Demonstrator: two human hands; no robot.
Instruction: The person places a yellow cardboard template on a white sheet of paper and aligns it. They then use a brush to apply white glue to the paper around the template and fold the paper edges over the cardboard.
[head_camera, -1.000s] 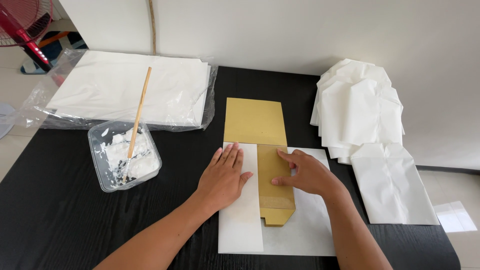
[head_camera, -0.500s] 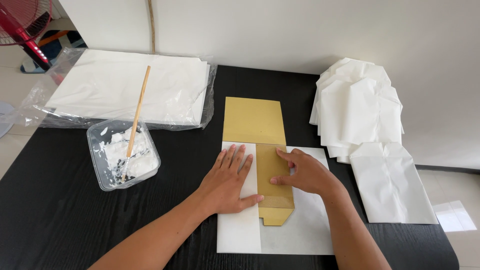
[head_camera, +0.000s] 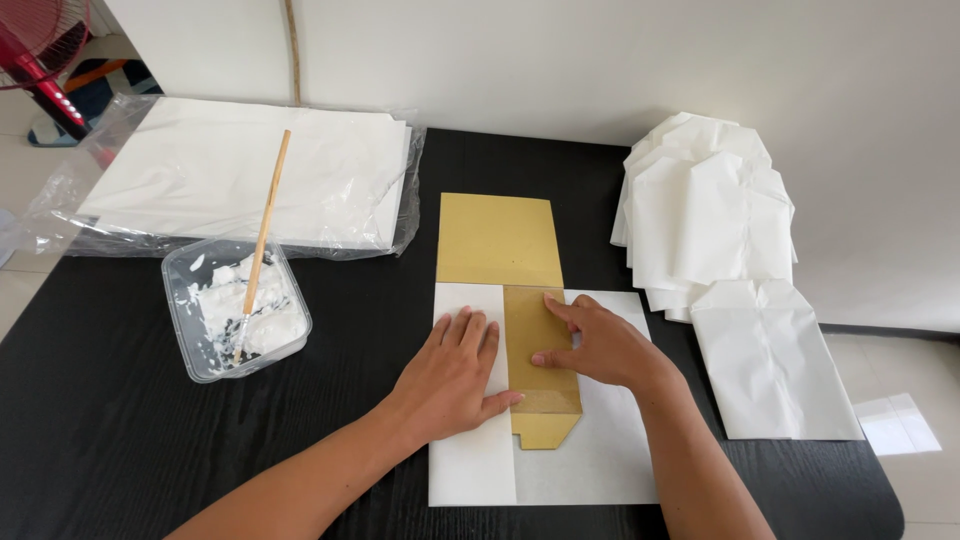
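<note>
A white paper sheet (head_camera: 600, 465) lies on the black table (head_camera: 130, 440) with a tan card template (head_camera: 497, 240) on top of it. The sheet's left side is folded over the template. My left hand (head_camera: 452, 374) lies flat, palm down, on that folded flap. My right hand (head_camera: 596, 343) presses with spread fingers on the bare card strip and the paper right of it. Neither hand grips anything.
A clear tub of white paste (head_camera: 236, 308) with a wooden-handled brush (head_camera: 265, 225) stands at the left. Behind it lies a plastic-wrapped stack of white sheets (head_camera: 250, 170). Folded white paper bags (head_camera: 705, 215) are piled at the right, with one (head_camera: 768, 365) lying flat nearer me.
My left hand has slid a little down the folded flap toward me. My right hand has stayed on the card strip.
</note>
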